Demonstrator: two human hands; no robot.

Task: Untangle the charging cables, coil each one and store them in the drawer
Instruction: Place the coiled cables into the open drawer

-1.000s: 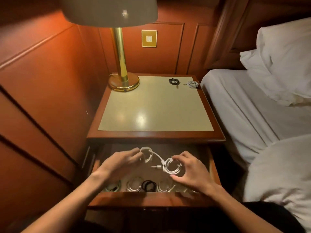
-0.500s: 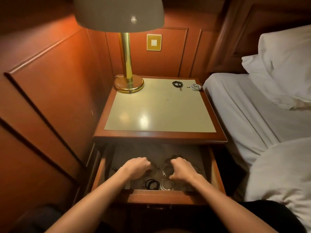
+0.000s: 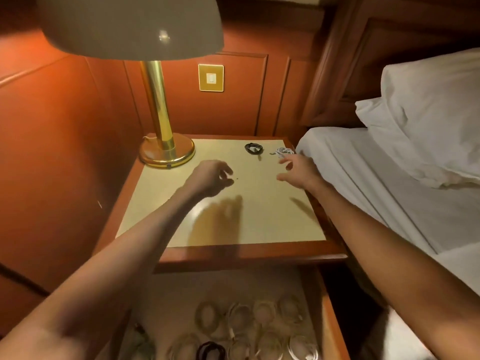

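Left hand and right hand above bench, both empty.
Left hand loosely curled; right hand fingers spread, just short of white cable bundle; black coiled cable beside bundle, near bench's far edge; open drawer below holds white coils and one black coil; brass lamp far left; bed right.

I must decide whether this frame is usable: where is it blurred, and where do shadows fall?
Head view: the left hand and the right hand are motion-blurred; the coiled cables in the drawer look soft and dim; the lamp throws hand shadows onto the nightstand top; the black cable and white cable look sharper.
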